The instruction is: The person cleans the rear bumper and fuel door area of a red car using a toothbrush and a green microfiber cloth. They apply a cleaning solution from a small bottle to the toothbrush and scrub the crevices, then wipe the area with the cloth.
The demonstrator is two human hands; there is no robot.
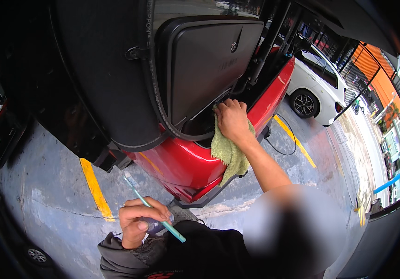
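Observation:
My left hand (139, 221) is closed around a slim teal toothbrush (175, 231), whose pale bristled head points up and away from me. Beneath the fingers of that hand sits a clear, purplish object (155, 227), mostly hidden, perhaps a small bottle. My right hand (232, 121) grips a green towel (228, 151) at the edge of a recess in a red vehicle body (181, 160). The towel drapes down over the red side panel. Just beyond my right fingertips stands a raised dark cover (207, 65) with a keyhole-like latch.
A black hose (157, 97) curves around the cover's left side. Further left is a large dark panel (107, 69). A white car (314, 81) is parked at the far right. Yellow lines (95, 188) mark the grey floor. A thin black cable (293, 144) loops by the red body.

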